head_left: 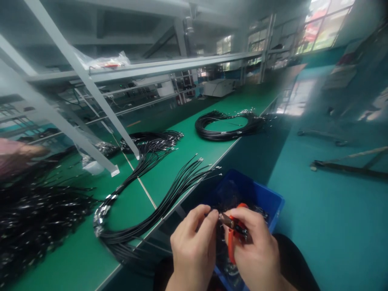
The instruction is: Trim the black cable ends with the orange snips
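Note:
My right hand (257,242) is wrapped round a pair of cutters with red-orange handles (231,244), the jaws pointing left. Thumb and fingertips of my left hand (194,242) are pinched together right at the jaw tips, on a small piece too little to make out. Both hands are above a blue bin (274,200) that has small dark and clear bits in it. Left of them, a bundle of black cables (130,232) curves over the table edge, with silvery fittings (101,216) gathered at its bend.
Coiled black cables (220,135) lie farther along the green table (182,151), and another bundle (151,141) lies behind the metal post (103,109). A big cable pile (39,218) covers the left side. Another person's arm (30,151) reaches in there. A shelf (169,64) runs above.

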`<action>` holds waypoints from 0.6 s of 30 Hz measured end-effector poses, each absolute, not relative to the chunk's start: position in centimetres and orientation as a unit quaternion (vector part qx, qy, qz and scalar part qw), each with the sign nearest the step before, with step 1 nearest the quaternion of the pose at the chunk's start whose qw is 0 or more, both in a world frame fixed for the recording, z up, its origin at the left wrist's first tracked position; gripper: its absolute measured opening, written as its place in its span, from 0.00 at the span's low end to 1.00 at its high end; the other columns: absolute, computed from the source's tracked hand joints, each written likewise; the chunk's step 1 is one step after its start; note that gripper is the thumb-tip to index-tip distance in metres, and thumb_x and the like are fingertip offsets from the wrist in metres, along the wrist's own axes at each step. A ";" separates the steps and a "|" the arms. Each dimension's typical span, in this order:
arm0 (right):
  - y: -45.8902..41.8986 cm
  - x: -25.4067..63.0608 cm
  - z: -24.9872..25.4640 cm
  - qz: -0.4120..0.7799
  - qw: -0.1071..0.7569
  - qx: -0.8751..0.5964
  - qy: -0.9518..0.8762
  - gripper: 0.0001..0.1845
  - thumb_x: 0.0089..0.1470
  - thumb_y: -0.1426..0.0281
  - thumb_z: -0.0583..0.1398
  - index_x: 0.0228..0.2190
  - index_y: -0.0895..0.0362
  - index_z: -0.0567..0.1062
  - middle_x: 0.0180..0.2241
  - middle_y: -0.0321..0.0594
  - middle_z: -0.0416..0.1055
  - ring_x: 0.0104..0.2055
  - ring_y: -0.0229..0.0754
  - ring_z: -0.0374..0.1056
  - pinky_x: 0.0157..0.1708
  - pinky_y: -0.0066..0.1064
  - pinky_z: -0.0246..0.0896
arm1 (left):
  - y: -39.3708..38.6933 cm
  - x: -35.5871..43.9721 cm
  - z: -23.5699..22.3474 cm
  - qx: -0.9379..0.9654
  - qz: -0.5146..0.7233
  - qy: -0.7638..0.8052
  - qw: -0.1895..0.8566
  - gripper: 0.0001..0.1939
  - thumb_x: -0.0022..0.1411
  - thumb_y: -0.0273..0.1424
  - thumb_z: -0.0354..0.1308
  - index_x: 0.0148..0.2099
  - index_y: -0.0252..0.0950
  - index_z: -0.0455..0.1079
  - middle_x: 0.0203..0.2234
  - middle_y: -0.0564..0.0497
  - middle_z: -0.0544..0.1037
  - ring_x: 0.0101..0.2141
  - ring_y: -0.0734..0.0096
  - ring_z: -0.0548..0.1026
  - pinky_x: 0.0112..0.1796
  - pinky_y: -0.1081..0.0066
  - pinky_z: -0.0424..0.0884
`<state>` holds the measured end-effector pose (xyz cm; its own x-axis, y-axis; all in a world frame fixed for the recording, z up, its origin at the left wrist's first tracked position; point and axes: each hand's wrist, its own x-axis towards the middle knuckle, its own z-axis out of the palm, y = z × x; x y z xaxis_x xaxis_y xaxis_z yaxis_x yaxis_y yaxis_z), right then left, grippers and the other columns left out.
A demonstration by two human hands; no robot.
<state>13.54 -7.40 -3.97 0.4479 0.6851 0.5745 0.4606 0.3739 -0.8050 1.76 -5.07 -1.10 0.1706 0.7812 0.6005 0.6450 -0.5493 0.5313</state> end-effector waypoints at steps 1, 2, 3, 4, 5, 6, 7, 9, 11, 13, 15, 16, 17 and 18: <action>-7.4 13.6 -3.9 0.088 0.646 -0.558 -0.513 0.14 0.47 0.78 0.60 0.36 0.49 0.71 0.31 0.35 0.74 0.32 0.42 0.72 0.33 0.29 0.67 | -5.0 1.7 -1.0 0.753 0.442 0.480 0.086 0.12 0.56 0.23 0.55 0.34 0.42 0.77 0.37 0.45 0.76 0.35 0.63 0.75 0.35 0.71 0.69; -7.4 13.6 -4.0 0.088 0.647 -0.560 -0.510 0.14 0.47 0.78 0.60 0.36 0.49 0.71 0.32 0.35 0.74 0.32 0.42 0.72 0.32 0.30 0.67 | -4.9 1.6 -0.8 0.745 0.442 0.487 0.112 0.11 0.56 0.23 0.55 0.34 0.41 0.77 0.37 0.46 0.76 0.35 0.63 0.75 0.35 0.71 0.69; -7.3 13.7 -4.0 0.087 0.646 -0.559 -0.512 0.14 0.47 0.78 0.60 0.36 0.49 0.70 0.32 0.35 0.74 0.32 0.42 0.72 0.32 0.30 0.67 | -4.9 1.5 -0.7 0.736 0.439 0.492 0.155 0.11 0.56 0.24 0.55 0.36 0.41 0.76 0.36 0.46 0.76 0.34 0.63 0.75 0.34 0.72 0.70; -7.3 13.7 -4.1 0.084 0.645 -0.555 -0.518 0.15 0.47 0.78 0.60 0.37 0.49 0.70 0.32 0.36 0.74 0.32 0.42 0.71 0.32 0.31 0.67 | -4.8 1.4 -0.5 0.724 0.433 0.494 0.210 0.11 0.56 0.24 0.55 0.39 0.41 0.75 0.35 0.47 0.76 0.33 0.64 0.75 0.33 0.72 0.70; -7.2 13.8 -4.1 0.079 0.644 -0.549 -0.528 0.16 0.48 0.79 0.60 0.38 0.49 0.69 0.32 0.36 0.74 0.33 0.42 0.71 0.32 0.31 0.67 | -4.8 1.5 -0.4 0.712 0.423 0.490 0.271 0.11 0.56 0.25 0.55 0.40 0.40 0.75 0.33 0.48 0.76 0.32 0.64 0.75 0.32 0.72 0.70; -7.2 13.9 -4.1 0.071 0.642 -0.539 -0.540 0.17 0.48 0.79 0.59 0.39 0.49 0.68 0.33 0.36 0.73 0.33 0.42 0.71 0.32 0.31 0.67 | -4.9 1.5 -0.3 0.700 0.410 0.482 0.330 0.10 0.56 0.26 0.56 0.41 0.40 0.74 0.31 0.48 0.76 0.30 0.65 0.74 0.31 0.72 0.69; -7.2 14.0 -4.1 0.061 0.640 -0.528 -0.555 0.19 0.48 0.80 0.59 0.40 0.49 0.67 0.33 0.37 0.73 0.34 0.43 0.71 0.33 0.32 0.67 | -4.9 1.6 -0.3 0.688 0.399 0.472 0.379 0.09 0.56 0.27 0.57 0.40 0.38 0.74 0.29 0.49 0.76 0.29 0.65 0.74 0.31 0.73 0.69; -7.1 14.1 -4.0 0.041 0.628 -0.508 -0.589 0.22 0.49 0.82 0.58 0.43 0.48 0.64 0.33 0.37 0.72 0.35 0.43 0.70 0.35 0.34 0.67 | -5.2 1.9 -0.5 0.659 0.395 0.462 0.443 0.05 0.56 0.28 0.57 0.34 0.36 0.74 0.26 0.50 0.75 0.27 0.67 0.72 0.29 0.74 0.68; -7.0 14.2 -3.9 0.024 0.607 -0.484 -0.630 0.26 0.49 0.84 0.57 0.46 0.48 0.62 0.33 0.38 0.72 0.35 0.44 0.70 0.36 0.38 0.66 | -5.4 2.1 -0.7 0.616 0.407 0.463 0.491 0.06 0.56 0.30 0.58 0.30 0.34 0.73 0.22 0.51 0.73 0.24 0.71 0.70 0.26 0.76 0.66; -6.9 14.3 -3.8 0.008 0.592 -0.468 -0.656 0.31 0.47 0.86 0.57 0.48 0.48 0.59 0.30 0.38 0.71 0.34 0.45 0.69 0.36 0.40 0.66 | -5.5 2.2 -0.8 0.566 0.413 0.460 0.545 0.07 0.55 0.31 0.59 0.28 0.33 0.72 0.19 0.54 0.70 0.20 0.76 0.66 0.22 0.78 0.62; -6.9 14.3 -4.1 -0.003 0.592 -0.466 -0.657 0.32 0.46 0.86 0.58 0.49 0.48 0.59 0.28 0.37 0.71 0.33 0.47 0.69 0.35 0.41 0.65 | -5.3 2.2 -0.8 0.517 0.433 0.457 0.580 0.07 0.53 0.32 0.61 0.27 0.33 0.71 0.16 0.56 0.67 0.17 0.80 0.62 0.19 0.80 0.58; -6.9 14.3 -4.3 -0.005 0.597 -0.473 -0.648 0.30 0.46 0.86 0.58 0.48 0.48 0.60 0.27 0.37 0.71 0.33 0.47 0.70 0.34 0.40 0.65 | -5.2 2.1 -0.8 0.497 0.449 0.458 0.585 0.08 0.53 0.32 0.61 0.27 0.32 0.70 0.15 0.57 0.66 0.16 0.81 0.60 0.18 0.81 0.57; -7.0 14.3 -4.5 0.002 0.604 -0.485 -0.633 0.28 0.47 0.85 0.57 0.46 0.48 0.62 0.27 0.37 0.72 0.33 0.47 0.70 0.34 0.40 0.65 | -5.0 1.9 -0.7 0.482 0.466 0.461 0.582 0.08 0.52 0.32 0.62 0.27 0.33 0.70 0.16 0.57 0.67 0.16 0.82 0.60 0.18 0.81 0.56; -7.2 14.2 -4.6 0.023 0.612 -0.501 -0.612 0.25 0.47 0.83 0.58 0.44 0.48 0.65 0.28 0.37 0.72 0.32 0.47 0.70 0.33 0.39 0.66 | -4.8 1.8 -0.7 0.471 0.481 0.466 0.575 0.08 0.52 0.32 0.62 0.27 0.33 0.70 0.16 0.57 0.67 0.16 0.82 0.60 0.18 0.81 0.56</action>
